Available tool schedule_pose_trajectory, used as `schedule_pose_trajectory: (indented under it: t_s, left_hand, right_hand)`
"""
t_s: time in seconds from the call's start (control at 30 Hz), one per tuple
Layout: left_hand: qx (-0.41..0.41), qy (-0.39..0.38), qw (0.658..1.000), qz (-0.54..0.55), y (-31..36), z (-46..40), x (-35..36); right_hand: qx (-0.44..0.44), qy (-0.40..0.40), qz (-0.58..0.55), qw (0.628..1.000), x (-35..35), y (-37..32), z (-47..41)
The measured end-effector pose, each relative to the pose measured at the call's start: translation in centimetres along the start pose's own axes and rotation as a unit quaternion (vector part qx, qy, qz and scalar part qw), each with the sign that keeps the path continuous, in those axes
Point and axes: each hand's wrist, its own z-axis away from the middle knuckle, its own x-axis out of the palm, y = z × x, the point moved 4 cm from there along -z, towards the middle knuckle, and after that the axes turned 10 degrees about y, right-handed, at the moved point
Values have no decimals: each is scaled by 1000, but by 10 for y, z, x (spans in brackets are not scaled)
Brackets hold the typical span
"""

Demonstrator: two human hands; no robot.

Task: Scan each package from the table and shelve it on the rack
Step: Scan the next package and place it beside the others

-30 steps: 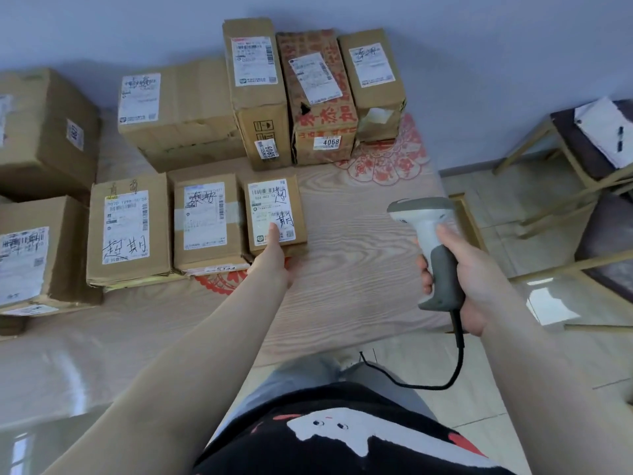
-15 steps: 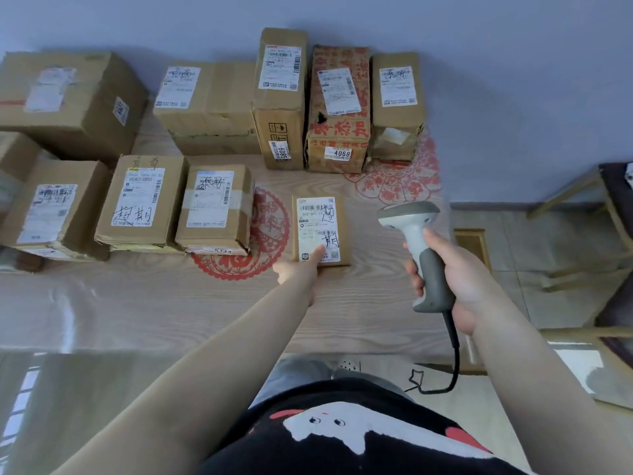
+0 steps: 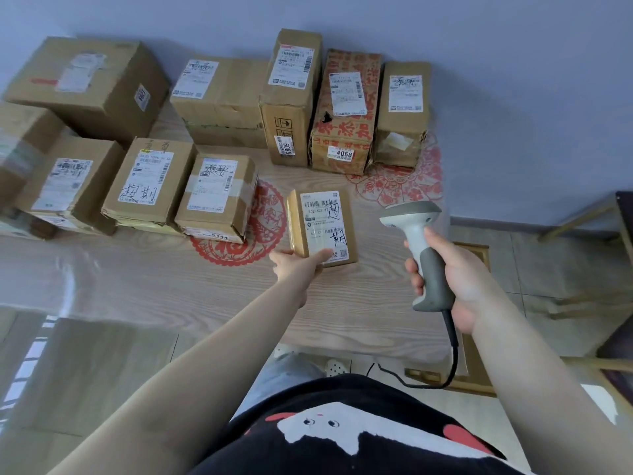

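A small flat cardboard package (image 3: 322,228) with a white barcode label lies on the wooden table (image 3: 171,282), apart from the other boxes. My left hand (image 3: 298,267) grips its near edge, thumb on the label's corner. My right hand (image 3: 455,279) holds a grey and white barcode scanner (image 3: 419,248) by its handle, just right of the package, head tilted toward the label. Its black cable hangs down to the floor.
Several labelled cardboard boxes (image 3: 219,197) stand in rows to the left and along the wall (image 3: 291,97). Red paper-cut decorations (image 3: 260,231) lie on the table. Wooden chairs (image 3: 582,214) stand on the tiled floor at the right.
My left hand has pulled the small package rightward, away from the row of boxes and toward the scanner. My view shifted left, showing more boxes at the left.
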Motion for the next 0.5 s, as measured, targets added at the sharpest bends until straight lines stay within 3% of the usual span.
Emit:
schedule_pose_trajectory:
  t_s: [0.27, 0.5]
  left_hand:
    - [-17, -111, 988, 108, 11, 20, 2]
    - [-7, -103, 989, 109, 17, 26, 9]
  right_hand:
    - [-50, -24, -67, 996, 12, -13, 9]
    - [-80, -77, -21, 994, 44, -18, 18]
